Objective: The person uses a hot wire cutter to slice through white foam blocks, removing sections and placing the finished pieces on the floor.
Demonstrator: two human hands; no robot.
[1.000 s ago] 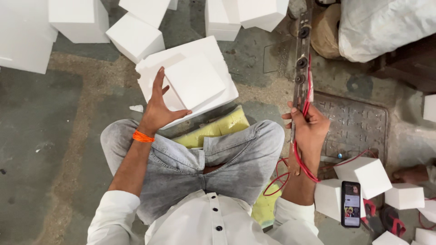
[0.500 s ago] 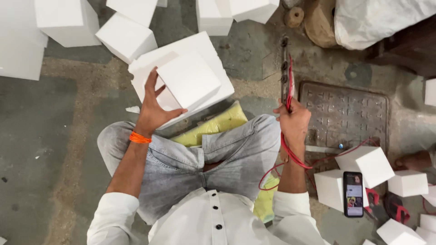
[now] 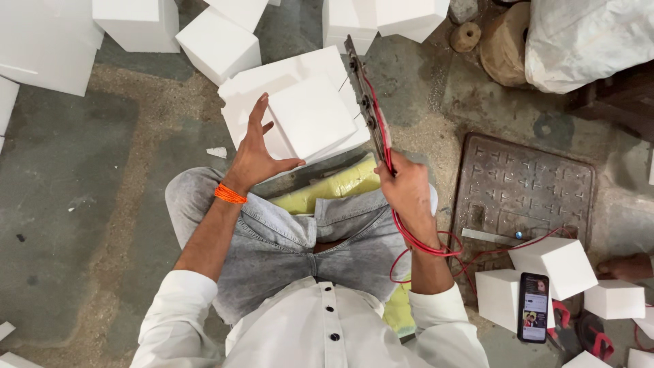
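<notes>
While the left hand (image 3: pixel 255 153) lies spread, fingers open, against the white foam block (image 3: pixel 310 116) on the stacked slabs (image 3: pixel 286 78) before the knees, the right hand (image 3: pixel 407 187) pinches a wired cutter bar (image 3: pixel 366 102) beside it.

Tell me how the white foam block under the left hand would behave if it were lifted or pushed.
The white foam block looks like expanded foam, so it is probably very light for its size. Its crisp straight edges suggest it stays stiff, not floppy. The left hand steadies it by one side with spread fingers, so it may slide easily on the foam slab beneath. Flat faces make rolling unlikely.
</notes>
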